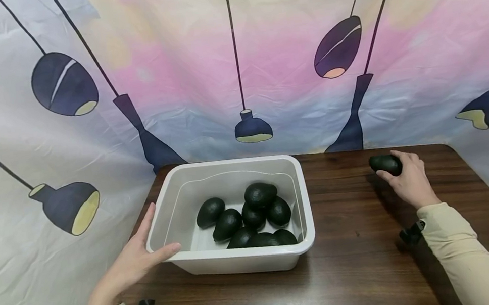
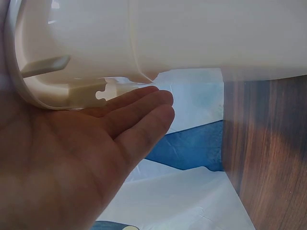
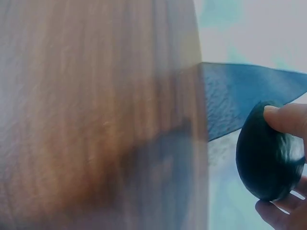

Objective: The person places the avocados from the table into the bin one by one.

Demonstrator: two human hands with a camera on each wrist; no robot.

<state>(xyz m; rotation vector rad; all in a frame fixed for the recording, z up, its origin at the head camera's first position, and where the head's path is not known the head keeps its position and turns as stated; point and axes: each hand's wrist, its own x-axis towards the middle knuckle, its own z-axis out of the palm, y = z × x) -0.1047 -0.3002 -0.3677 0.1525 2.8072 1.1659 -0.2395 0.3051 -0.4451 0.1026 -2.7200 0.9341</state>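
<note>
My right hand holds a dark green avocado between thumb and fingers, near the table's far right. In the right wrist view the avocado hangs in the fingers, its shadow falling on the wood. Several more avocados lie in a white plastic tub at the left. At the tub's near left corner is my left hand, its thumb over the rim and its other fingers along the outside. Nearly straight fingers show beside the tub wall in the left wrist view.
The brown wooden table has its back edge against a hanging cloth printed with lamps. Bare wood lies between the tub and my right hand. The tub stands near the table's left edge.
</note>
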